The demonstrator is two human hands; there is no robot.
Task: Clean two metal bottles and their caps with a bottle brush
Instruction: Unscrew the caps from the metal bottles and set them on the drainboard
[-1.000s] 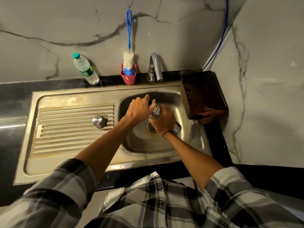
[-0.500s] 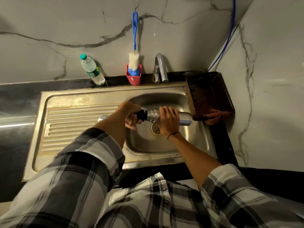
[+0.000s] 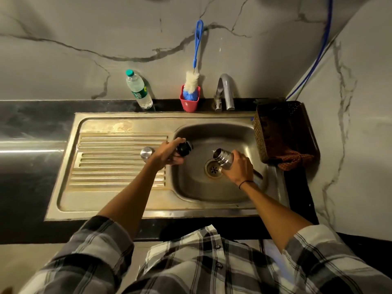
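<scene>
1. One steel sink (image 3: pixel 118 187) filled the counter, its ribbed drainboard on the left and its basin on the right.
2. A dark basket (image 3: pixel 282 132) stood just right of the basin with a reddish cloth (image 3: pixel 296 159) at its front.
3. The metal bottle (image 3: pixel 224 158) was held tilted over the drain, its open mouth pointing up and left, the right hand (image 3: pixel 238 168) wrapped around its body.
4. The left hand (image 3: pixel 167 153) gripped the black cap (image 3: pixel 184 148) at the basin's left edge, apart from the bottle.
5. The bottle brush (image 3: pixel 194 79) stood head-down in a red cup (image 3: pixel 189 102) by the tap (image 3: pixel 226 90); a plastic water bottle (image 3: pixel 139 90) stood left of the cup.
6. A second metal cap (image 3: pixel 147 152) sat on the drainboard beside the left wrist.
</scene>
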